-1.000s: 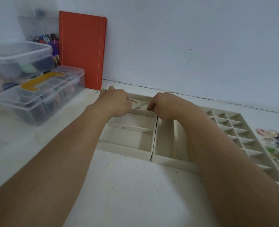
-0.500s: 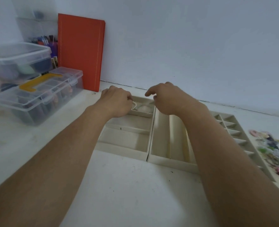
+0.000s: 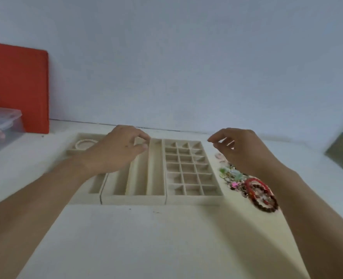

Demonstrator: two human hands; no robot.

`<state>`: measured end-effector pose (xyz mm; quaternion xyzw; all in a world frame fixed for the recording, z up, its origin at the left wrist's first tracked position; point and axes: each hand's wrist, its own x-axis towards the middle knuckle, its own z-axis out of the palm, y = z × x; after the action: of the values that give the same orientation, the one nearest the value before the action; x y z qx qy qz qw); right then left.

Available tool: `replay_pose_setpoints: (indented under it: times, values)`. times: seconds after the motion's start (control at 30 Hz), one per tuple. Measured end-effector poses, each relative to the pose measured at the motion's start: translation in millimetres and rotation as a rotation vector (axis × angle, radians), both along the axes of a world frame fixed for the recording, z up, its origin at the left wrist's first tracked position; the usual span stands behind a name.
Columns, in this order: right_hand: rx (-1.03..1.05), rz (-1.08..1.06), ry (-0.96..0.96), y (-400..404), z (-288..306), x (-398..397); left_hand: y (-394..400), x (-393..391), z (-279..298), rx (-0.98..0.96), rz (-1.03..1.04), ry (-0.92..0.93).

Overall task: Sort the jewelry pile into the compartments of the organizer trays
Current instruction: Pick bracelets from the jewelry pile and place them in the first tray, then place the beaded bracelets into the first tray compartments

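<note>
Beige flocked organizer trays [image 3: 193,198], three set edge to edge on the white table [image 3: 146,238]: a wide-compartment tray on the left, a long-channel tray in the middle, a small-cell grid tray on the right.

Item placed: one pearl bracelet [image 3: 85,143], lying in the far compartment of the left tray, apart from both hands.

Item pending: jewelry pile [image 3: 245,182], on the table just beside the grid tray's right edge. It includes a red bead bracelet [image 3: 257,188], a dark bead bracelet [image 3: 266,204] and small coloured pieces too blurred to name.

Left hand [image 3: 114,152]: hovers over the left and middle trays, fingers loosely curled, thumb near forefinger, holding nothing visible.

Right hand [image 3: 245,150]: raised above the far end of the pile, fingers relaxed and slightly spread, holding nothing visible.

Step in hand, as judged: fetching the next piece from the pile.

Handling notes:
- Pick one piece only, pinching from the pile's outer edge; chains and charms in a heap likely snag neighbours.
- Lift slowly and check for trailing pieces before crossing the tray wall.
- Bracelets probably suit the wide compartments with the pearl one; small pieces suit the grid cells.
- Lower each piece fully into its cell before letting go, so nothing lies over a divider.

Also present: red board [image 3: 15,87] against the wall, clear plastic box [image 3: 1,125] at far left.
</note>
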<state>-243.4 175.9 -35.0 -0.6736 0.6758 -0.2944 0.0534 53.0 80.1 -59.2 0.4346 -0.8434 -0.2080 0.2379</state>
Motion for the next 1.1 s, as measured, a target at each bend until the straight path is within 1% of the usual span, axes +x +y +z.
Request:
replay_pose_setpoints:
  times: [0.1,0.27,0.4,0.5,0.63,0.77,0.87,0.93,1.0,1.1]
  values:
    - [0.055,-0.111,0.009,26.1,-9.7,-53.9,24.8,-51.2,1.5,-0.021,-0.093,-0.046]
    - [0.110,-0.205,-0.044,51.7,-33.4,-105.2,55.9,-147.0,-3.5,0.063,-0.228,-0.101]
    - [0.301,-0.219,-0.041,59.7,-42.2,-119.6,69.9,-211.0,-15.0,0.055,-0.304,-0.096]
    - [0.362,-0.294,-0.023,58.4,-52.5,-126.1,74.4,-246.6,-27.3,0.058,-0.323,-0.057]
    - [0.425,-0.359,-0.003,57.2,-57.9,-127.5,72.8,-270.0,-45.0,0.070,-0.277,-0.101]
    - [0.412,-0.371,0.000,54.3,-60.0,-129.8,70.0,-275.7,-50.3,0.073,-0.269,-0.119]
    - [0.361,-0.323,-0.093,56.2,-56.0,-130.1,67.3,-276.0,-51.5,0.111,-0.278,-0.072]
    - [0.290,-0.254,-0.208,59.7,-48.6,-127.3,65.5,-274.9,-49.1,0.103,-0.269,-0.062]
    - [0.227,-0.223,-0.306,63.0,-41.8,-125.4,62.9,-271.5,-43.4,0.138,-0.263,0.002]
    - [0.256,-0.243,-0.363,67.2,-37.6,-129.4,60.7,-265.4,-29.8,0.209,-0.264,0.106]
